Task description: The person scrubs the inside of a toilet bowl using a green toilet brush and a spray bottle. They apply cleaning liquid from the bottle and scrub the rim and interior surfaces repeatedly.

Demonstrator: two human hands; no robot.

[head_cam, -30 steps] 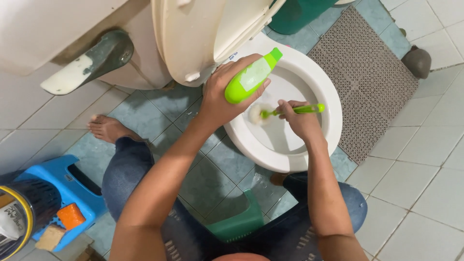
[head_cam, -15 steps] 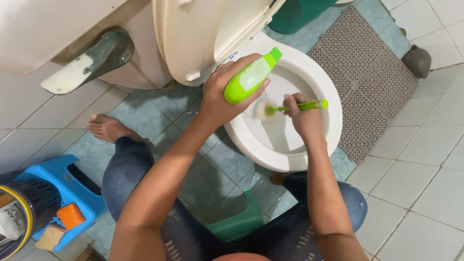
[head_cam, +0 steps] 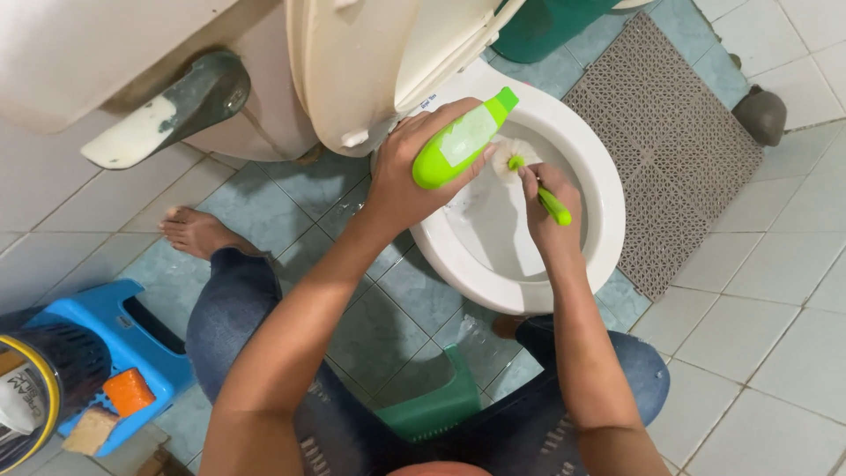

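The fingers of the left hand (head_cam: 410, 176) were wrapped tight around a green bottle (head_cam: 458, 141), its capped end tilted toward the white toilet bowl (head_cam: 599, 220), held over the rim, apparently so liquid would fall inside rather than on the floor. Just right of it, the fingers of the right hand (head_cam: 542, 211) were closed around the green handle of a toilet brush (head_cam: 529, 181), with the pale bristle head pressed against the inner wall of the bowl near the back, close under the bottle's cap; the grip low on the handle seemed to give pressure for scrubbing.

Far left, a blue stool (head_cam: 115, 326) carried an orange sponge (head_cam: 128, 392), beside a dark basket (head_cam: 53, 379). A bare foot (head_cam: 198, 234) rested on the tiled floor (head_cam: 775, 335). The raised seat and lid (head_cam: 370, 62) leaned back just above the left hand, crowding it. A green stool (head_cam: 436, 405) sat between the knees. To the right lay a grey-brown perforated mat (head_cam: 670, 132), touching nothing in hand.
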